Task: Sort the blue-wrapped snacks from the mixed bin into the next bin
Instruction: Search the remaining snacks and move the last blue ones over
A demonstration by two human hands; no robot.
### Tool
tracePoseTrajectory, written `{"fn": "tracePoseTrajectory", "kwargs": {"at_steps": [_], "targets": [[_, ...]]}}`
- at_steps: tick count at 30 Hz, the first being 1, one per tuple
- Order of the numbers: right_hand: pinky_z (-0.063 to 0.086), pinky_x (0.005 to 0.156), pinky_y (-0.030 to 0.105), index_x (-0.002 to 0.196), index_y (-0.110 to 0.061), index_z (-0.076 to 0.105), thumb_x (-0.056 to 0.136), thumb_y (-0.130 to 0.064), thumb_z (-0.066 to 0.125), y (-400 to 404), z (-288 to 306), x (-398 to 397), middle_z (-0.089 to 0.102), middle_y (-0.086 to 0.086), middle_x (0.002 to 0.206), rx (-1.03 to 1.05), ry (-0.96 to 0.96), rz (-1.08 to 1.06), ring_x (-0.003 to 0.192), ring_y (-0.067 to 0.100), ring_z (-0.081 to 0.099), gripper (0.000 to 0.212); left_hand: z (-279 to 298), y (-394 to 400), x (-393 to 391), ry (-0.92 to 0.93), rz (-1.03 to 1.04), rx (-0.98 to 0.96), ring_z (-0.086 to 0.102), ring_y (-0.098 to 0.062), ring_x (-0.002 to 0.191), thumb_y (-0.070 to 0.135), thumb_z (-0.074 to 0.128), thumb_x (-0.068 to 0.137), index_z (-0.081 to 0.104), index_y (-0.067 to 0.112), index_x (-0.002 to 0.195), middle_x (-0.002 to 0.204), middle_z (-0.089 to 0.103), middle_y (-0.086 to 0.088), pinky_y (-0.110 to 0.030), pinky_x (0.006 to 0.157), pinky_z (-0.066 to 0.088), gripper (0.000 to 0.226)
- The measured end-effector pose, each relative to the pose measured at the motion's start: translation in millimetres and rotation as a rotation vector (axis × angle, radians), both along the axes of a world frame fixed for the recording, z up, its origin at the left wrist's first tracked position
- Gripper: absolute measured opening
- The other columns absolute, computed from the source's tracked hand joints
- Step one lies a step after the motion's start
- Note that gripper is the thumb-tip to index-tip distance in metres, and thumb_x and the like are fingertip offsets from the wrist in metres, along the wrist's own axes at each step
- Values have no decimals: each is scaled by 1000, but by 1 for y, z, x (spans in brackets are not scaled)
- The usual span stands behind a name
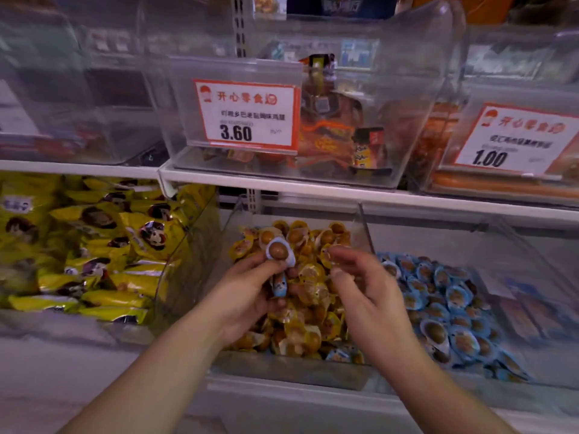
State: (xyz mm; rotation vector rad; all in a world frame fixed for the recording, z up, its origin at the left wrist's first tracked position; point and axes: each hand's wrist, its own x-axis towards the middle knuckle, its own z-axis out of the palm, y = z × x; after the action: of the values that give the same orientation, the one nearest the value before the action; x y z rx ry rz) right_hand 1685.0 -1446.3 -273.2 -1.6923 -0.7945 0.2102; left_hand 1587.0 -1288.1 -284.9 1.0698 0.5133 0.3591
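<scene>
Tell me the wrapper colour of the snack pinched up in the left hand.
Blue and white, around a brown egg-like snack; head view.

mixed bin (200,261): part hidden by hands | upper shelf bins (78,89): blurred

Dim overall, soft glare on the clear bins (407,89) above the fingers (250,264); edges beyond the fingers were blurred, shelf (282,180) lines bowed by wide-angle distortion.

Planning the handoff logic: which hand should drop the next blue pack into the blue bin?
Probably the right hand: it hovers beside the blue bin and appears to hold nothing. The left hand grips the blue-wrapped snacks over the mixed bin, farther away, so it would pass them across.
</scene>
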Motion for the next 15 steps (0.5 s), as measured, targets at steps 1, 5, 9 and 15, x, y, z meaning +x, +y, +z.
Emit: {"fn": "tracePoseTrajectory", "kwargs": {"at_steps": [1, 5, 9, 15], "targets": [[57, 82, 24, 117, -33, 64, 96, -26, 57, 7, 0, -5, 69, -10, 109, -12, 184, 43, 96, 1, 67, 23, 0, 0, -2, 6, 7, -13, 66, -22, 70, 15, 61, 95, 67, 7, 113, 93, 66, -12, -26, 49, 47, 21], [58, 66, 35, 120, -25, 65, 97, -23, 56, 28, -4, -21, 71, 4, 114, -89, 616, 136, 101, 23, 70, 25, 5, -1, -7, 10, -9, -36, 64, -22, 77, 16, 58, 95, 68, 7, 113, 96, 66, -12, -31, 54, 52, 23], [59, 69, 41, 118, -12, 68, 99, -29, 52, 33, -4, -22, 71, 20, 111, 74, 933, 206, 88, 30, 70, 30, 10, -2, -11, 35, 20, -97, 67, -30, 92, 34, 49, 99, 66, 4, 119, 112, 71, -17, -35, 64, 57, 40], [50, 98, 53, 129, -8, 63, 98, -45, 48, 47, 0, -26, 69, 19, 114, 169, 1214, 328, 101, 32, 65, 50, -1, -17, -14, 30, -7, 750, 61, 7, 108, 18, 58, 99, 62, 39, 118, 118, 67, 13, -10, 90, 46, 29]]}}
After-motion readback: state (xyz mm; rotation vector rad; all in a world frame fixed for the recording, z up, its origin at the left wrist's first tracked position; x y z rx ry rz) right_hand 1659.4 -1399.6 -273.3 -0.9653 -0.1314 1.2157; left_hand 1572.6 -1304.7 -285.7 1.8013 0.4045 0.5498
